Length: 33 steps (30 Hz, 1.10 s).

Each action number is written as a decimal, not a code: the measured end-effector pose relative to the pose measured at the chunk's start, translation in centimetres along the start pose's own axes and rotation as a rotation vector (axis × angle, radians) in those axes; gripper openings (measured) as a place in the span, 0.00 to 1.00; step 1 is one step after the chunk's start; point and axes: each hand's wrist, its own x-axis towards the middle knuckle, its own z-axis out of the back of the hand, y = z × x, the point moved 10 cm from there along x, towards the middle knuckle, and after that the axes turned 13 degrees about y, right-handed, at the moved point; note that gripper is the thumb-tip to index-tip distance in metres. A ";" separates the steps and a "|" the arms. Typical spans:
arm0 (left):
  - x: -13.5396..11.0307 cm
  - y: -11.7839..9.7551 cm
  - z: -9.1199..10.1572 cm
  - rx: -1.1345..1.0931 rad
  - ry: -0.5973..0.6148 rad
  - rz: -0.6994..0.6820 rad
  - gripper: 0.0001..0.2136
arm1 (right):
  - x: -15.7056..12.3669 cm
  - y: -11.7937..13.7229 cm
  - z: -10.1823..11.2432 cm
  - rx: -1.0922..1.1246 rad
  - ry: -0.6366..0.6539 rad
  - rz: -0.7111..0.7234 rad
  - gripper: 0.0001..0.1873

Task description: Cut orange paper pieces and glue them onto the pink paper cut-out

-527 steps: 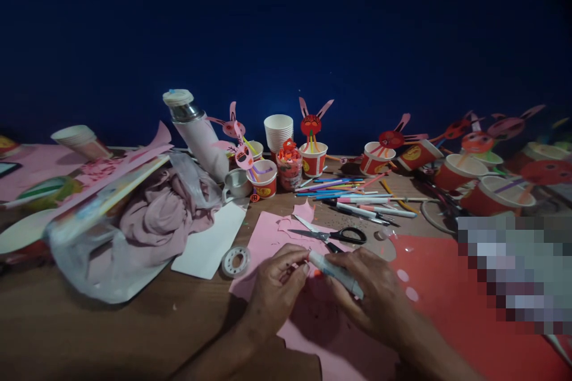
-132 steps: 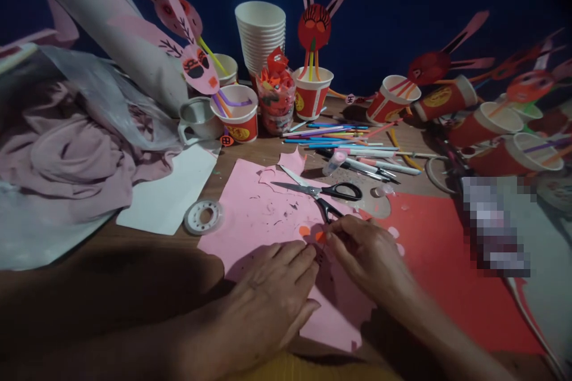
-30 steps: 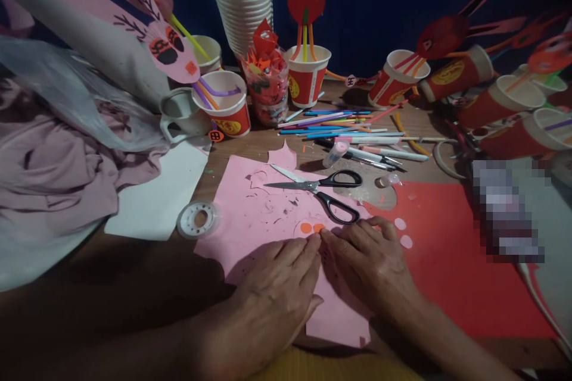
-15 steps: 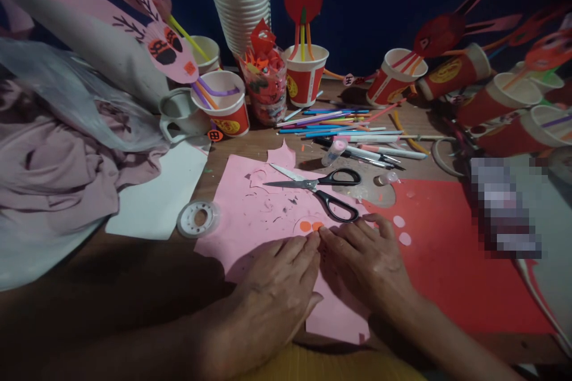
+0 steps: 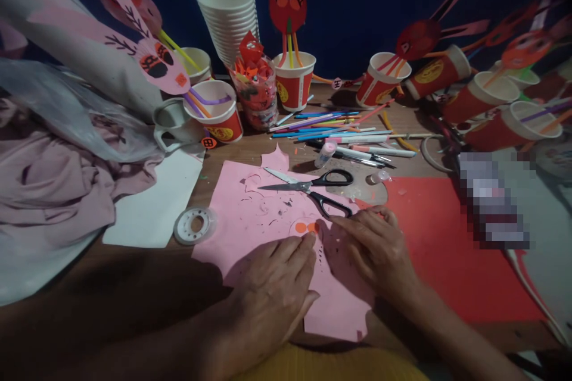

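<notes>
My left hand (image 5: 274,286) lies flat, fingers stretched out, on a pink paper sheet (image 5: 250,220). My right hand (image 5: 373,247) rests beside it, fingers spread and pressed down on the same sheet. Between the fingertips of both hands sit two small orange paper dots (image 5: 306,227) stuck on a pink cut-out. Black-handled scissors (image 5: 313,187) lie just beyond my right fingertips. Neither hand holds anything.
A tape roll (image 5: 194,225) and white sheet (image 5: 156,205) lie left. Red paper (image 5: 447,250) covers the right. Pens and straws (image 5: 339,131), a cup stack (image 5: 230,18), red paper cups with bunny-face cut-outs (image 5: 292,77) and a plastic-wrapped cloth bundle (image 5: 58,166) crowd the table.
My right hand has slid slightly away from my left, opening a small gap at the fingertips. The view shifted a little to the right.
</notes>
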 end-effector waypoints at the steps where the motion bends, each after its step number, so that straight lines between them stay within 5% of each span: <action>1: 0.0 0.1 -0.1 -0.005 0.002 0.006 0.18 | 0.0 0.0 -0.1 -0.020 0.000 -0.005 0.12; 11: -0.1 -0.1 0.0 0.018 0.007 0.020 0.18 | 0.3 1.5 -2.0 -0.180 0.050 -0.018 0.08; 19: -0.1 0.0 -0.4 -0.002 0.029 0.015 0.19 | 0.5 1.7 -0.7 -0.086 -0.023 0.003 0.09; 33: -0.4 0.0 -0.4 0.012 -0.027 0.038 0.19 | 0.4 1.6 -2.5 -0.133 0.073 -0.023 0.14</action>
